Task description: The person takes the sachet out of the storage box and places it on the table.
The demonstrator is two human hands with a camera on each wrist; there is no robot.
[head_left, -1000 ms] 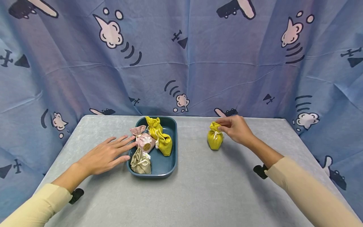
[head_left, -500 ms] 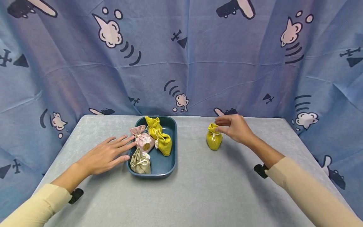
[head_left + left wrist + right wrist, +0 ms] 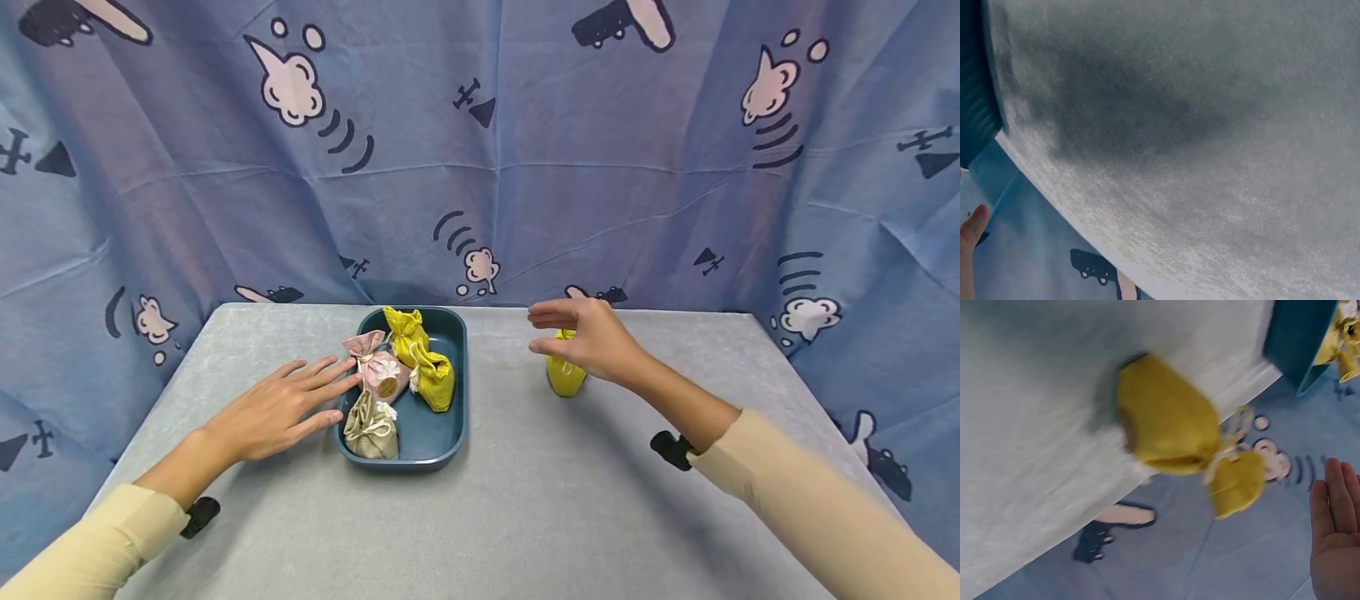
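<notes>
A yellow drawstring pouch (image 3: 566,380) stands upright on the table, partly hidden behind my right hand (image 3: 588,340). That hand hovers over it with fingers extended and thumb apart, holding nothing. In the right wrist view the whole pouch (image 3: 1169,419) shows, tied with a pale cord, apart from the fingers (image 3: 1337,503). My left hand (image 3: 281,410) lies spread at the left side of a blue tray (image 3: 463,400), its fingertips at the rim beside a pink pouch (image 3: 390,377). The tray also holds two yellow pouches (image 3: 433,383) and a beige pouch (image 3: 371,433).
The grey table (image 3: 495,517) reaches back to a blue patterned curtain (image 3: 420,125). The tray stands left of the middle, near the table's back edge. Bare tabletop lies between the tray and the lone yellow pouch.
My right hand has let go of the yellow pouch's neck and moved left, in front of its top. The pouch stays standing. My left hand has not visibly moved.
</notes>
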